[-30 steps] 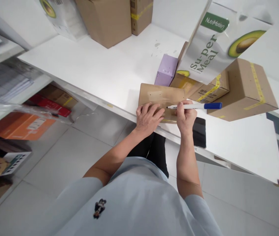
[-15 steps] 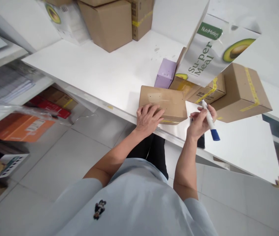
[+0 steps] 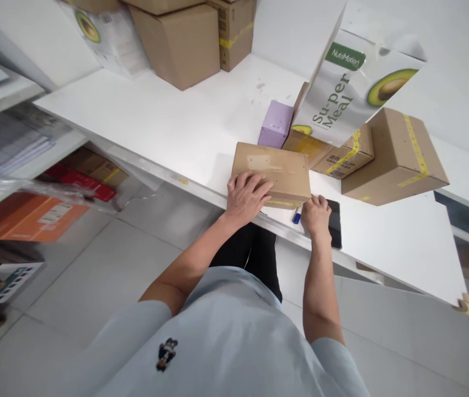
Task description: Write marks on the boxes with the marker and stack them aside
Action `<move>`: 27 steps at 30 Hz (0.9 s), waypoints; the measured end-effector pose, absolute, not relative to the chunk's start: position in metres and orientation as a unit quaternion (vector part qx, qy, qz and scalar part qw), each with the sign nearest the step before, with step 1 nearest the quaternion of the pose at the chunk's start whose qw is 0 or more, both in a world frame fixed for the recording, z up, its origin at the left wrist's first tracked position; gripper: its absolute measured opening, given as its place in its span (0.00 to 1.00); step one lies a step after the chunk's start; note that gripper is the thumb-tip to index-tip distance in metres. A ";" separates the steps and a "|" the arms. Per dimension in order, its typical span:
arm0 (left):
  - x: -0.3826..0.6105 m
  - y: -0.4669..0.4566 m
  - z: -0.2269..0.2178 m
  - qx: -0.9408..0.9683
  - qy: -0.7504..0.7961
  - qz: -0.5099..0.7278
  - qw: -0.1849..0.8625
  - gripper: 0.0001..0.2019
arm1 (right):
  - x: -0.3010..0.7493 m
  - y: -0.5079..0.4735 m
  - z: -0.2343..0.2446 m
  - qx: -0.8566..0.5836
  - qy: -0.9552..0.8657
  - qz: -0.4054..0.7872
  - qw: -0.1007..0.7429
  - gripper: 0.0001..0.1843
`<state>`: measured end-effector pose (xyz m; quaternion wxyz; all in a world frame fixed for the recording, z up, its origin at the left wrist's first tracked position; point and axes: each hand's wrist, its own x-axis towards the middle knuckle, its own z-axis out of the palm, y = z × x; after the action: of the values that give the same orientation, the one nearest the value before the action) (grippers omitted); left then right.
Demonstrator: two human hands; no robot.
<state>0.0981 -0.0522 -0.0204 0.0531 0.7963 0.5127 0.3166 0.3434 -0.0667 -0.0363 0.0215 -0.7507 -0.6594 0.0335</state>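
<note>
A brown cardboard box [image 3: 273,168] lies on the white table close to its front edge. Over the box's left front, my left hand [image 3: 248,196] grips it, fingers across the top and front edge. My right hand [image 3: 317,216] is down on the table at the box's right front corner. Its fingers are curled, and what they hold, if anything, is hidden. Just left of that hand, a marker with a blue end [image 3: 297,217] shows in front of the box; the rest of it is out of sight. A dark phone [image 3: 335,225] lies right beside my right hand.
Behind the box stand a purple box [image 3: 276,124] and a tall white avocado-print carton [image 3: 342,91]. To the right are taped cardboard boxes [image 3: 395,160]. More cardboard boxes [image 3: 180,47] stand at the back left. Shelves hold an orange box [image 3: 30,216].
My right hand has moved down and left from above the table to the box's corner. The marker it held up is now low beside the box. My left hand stays on the box.
</note>
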 end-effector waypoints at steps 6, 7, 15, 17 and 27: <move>0.093 -0.050 -0.027 0.801 0.498 0.329 0.049 0.16 | 0.349 -0.108 -0.032 -0.854 -0.512 0.018 0.094 0.38; 0.092 -0.050 -0.029 0.802 0.496 0.330 0.050 0.17 | 0.352 -0.117 -0.032 -0.877 -0.470 0.030 0.097 0.45; 0.090 -0.069 -0.035 0.726 0.343 0.596 0.002 0.15 | 0.369 -0.148 -0.013 -0.898 -0.413 0.119 0.096 0.58; 0.094 -0.086 -0.036 0.734 0.311 0.601 0.048 0.15 | 0.368 -0.151 -0.007 -0.903 -0.381 0.143 0.141 0.61; 0.138 -0.141 -0.043 0.616 0.340 0.378 0.602 0.24 | 0.321 -0.186 -0.007 -0.714 -0.265 0.348 0.546 0.56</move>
<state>0.1380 -0.1412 -0.0433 0.6018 0.6160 0.3402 0.3777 0.3215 -0.1862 -0.0074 0.5459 -0.7144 -0.2655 0.3481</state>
